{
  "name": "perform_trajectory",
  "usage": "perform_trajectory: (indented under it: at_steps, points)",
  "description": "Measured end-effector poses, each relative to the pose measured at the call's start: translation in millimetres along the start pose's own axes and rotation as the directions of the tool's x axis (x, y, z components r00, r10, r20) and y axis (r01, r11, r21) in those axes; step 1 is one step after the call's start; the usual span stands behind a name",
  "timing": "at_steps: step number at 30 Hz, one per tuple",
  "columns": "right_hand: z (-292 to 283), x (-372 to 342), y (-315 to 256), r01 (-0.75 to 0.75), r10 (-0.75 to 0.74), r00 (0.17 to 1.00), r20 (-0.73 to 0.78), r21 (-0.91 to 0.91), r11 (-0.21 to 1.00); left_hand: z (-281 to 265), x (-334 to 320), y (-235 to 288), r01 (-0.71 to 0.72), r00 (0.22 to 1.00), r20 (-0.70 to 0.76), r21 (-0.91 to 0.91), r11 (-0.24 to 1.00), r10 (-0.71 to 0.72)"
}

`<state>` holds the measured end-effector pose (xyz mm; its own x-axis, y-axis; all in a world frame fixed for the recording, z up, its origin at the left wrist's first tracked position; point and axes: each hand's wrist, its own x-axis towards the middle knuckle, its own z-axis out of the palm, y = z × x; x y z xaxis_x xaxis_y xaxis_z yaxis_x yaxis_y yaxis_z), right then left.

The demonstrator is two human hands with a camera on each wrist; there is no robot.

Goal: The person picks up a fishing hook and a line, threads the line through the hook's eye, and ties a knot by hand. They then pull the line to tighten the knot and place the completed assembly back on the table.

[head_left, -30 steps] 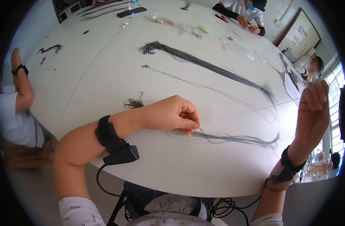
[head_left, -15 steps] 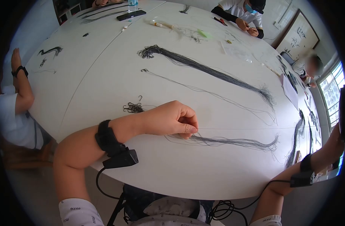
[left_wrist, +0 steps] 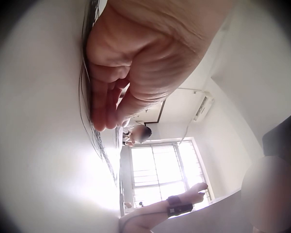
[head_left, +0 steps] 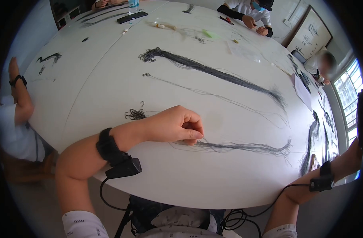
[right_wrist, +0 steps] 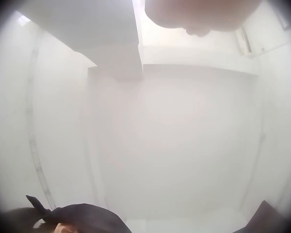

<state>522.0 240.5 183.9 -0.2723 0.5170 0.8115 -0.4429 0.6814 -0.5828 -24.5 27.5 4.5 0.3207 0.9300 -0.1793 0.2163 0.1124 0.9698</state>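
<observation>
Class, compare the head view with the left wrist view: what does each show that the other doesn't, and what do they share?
Only the head view: the hook pile and the black phone.
Only the left wrist view: the left palm and a white wall unit.
Both: the left hand holding gray strands, and the barred window.

Person's wearing a white shirt (head_left: 177,231), with tiny dark lettering scattered over the sleeves (head_left: 85,225). Both wrists have a chunky black strap (head_left: 108,146) plus a boxy black camera (head_left: 124,168), each trailing a thin black cable (head_left: 102,196).
</observation>
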Motion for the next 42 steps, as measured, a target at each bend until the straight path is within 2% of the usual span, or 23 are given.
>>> perform_trajectory:
  at_steps: [4, 5, 6, 7, 8, 10, 12, 13, 14, 15, 16, 18, 19, 21, 22, 24, 27, 32, 36, 38, 42]
  points:
    - [108, 24, 27, 0.022, -0.027, 0.999, -0.045, -0.108, 0.994, 1, -1, 1, 0.014, 1.0, -0.002, -0.026, 1.0, -0.014]
    - [172, 21, 36, 0.027, -0.035, 0.998, -0.056, -0.133, 0.991, 1, -2, 1, 0.008, 1.0, -0.005, -0.025, 1.0, -0.008]
    - [175, 20, 36, 0.031, -0.042, 0.997, -0.068, -0.157, 0.987, 1, -2, 1, 0.001, 1.0, -0.008, -0.025, 1.0, -0.002]
    - [189, 16, 39, -0.07, 0.136, 0.971, 0.195, -0.313, 0.947, 2, -3, 2, 0.002, 1.0, -0.006, -0.023, 1.0, -0.003]
    - [214, 10, 46, -0.116, 0.339, 0.848, 0.408, -0.48, 0.87, 3, -4, 4, 0.0, 1.0, -0.022, 0.005, 1.0, 0.0]
    - [253, -5, 75, -0.267, 0.484, 0.764, 0.427, -0.473, 0.84, 3, -5, 4, -0.002, 0.999, -0.036, 0.035, 0.999, 0.003]
    - [280, -23, 111, -0.462, 0.612, 0.697, 0.374, -0.419, 0.782, 4, -4, 1, -0.062, 0.99, -0.128, -0.063, 0.996, 0.053]
    - [293, -33, 124, -0.524, 0.67, 0.634, 0.386, -0.423, 0.739, 6, -4, 1, -0.061, 0.991, -0.122, -0.058, 0.996, 0.054]
    - [304, -42, 136, -0.583, 0.722, 0.566, 0.397, -0.427, 0.691, 7, -4, 3, -0.115, 0.973, -0.208, -0.055, 0.992, 0.101]
    - [314, -52, 145, -0.609, 0.747, 0.533, 0.398, -0.433, 0.665, 8, -4, 3, -0.167, 0.945, -0.291, -0.047, 0.985, 0.146]
    - [321, -62, 153, -0.635, 0.77, 0.498, 0.398, -0.438, 0.637, 8, -5, 4, -0.162, 0.948, -0.283, -0.042, 0.986, 0.144]
    - [326, -78, 169, -0.592, 0.718, 0.515, 0.469, -0.411, 0.693, 10, -7, 3, -0.213, 0.887, -0.384, 0.152, 0.965, 0.256]
    - [330, -84, 172, -0.628, 0.726, 0.513, 0.458, -0.376, 0.681, 12, -6, 2, -0.212, 0.891, -0.375, 0.151, 0.966, 0.254]
    - [337, -90, 173, -0.661, 0.744, 0.496, 0.447, -0.362, 0.658, 14, -6, -1, -0.271, 0.845, -0.418, 0.202, 0.941, 0.333]
    - [339, -93, 174, -0.688, 0.757, 0.48, 0.444, -0.345, 0.638, 15, -6, -1, -0.27, 0.848, -0.415, 0.2, 0.942, 0.331]
    - [343, -99, 175, -0.718, 0.771, 0.476, 0.422, -0.32, 0.618, 18, -6, 0, -0.284, 0.825, -0.392, 0.334, 0.899, 0.407]
    - [348, -105, 174, -0.766, 0.794, 0.484, 0.367, -0.261, 0.588, 21, -6, 2, -0.301, 0.832, -0.344, 0.38, 0.875, 0.436]
    - [349, -112, 174, -0.741, 0.773, 0.424, 0.472, -0.311, 0.596, 22, -2, 0, -0.315, 0.822, -0.322, 0.431, 0.846, 0.47]
    - [353, -119, 173, -0.747, 0.783, 0.42, 0.459, -0.314, 0.585, 23, -3, -2, -0.326, 0.831, -0.281, 0.453, 0.83, 0.48]
    - [354, -123, 175, -0.785, 0.764, 0.509, 0.398, -0.151, 0.601, 24, -3, -4, -0.334, 0.822, -0.309, 0.421, 0.843, 0.479]
    - [356, -119, 177, -0.777, 0.771, 0.49, 0.408, -0.197, 0.598, 19, -6, -6, -0.337, 0.805, -0.377, 0.343, 0.877, 0.458]
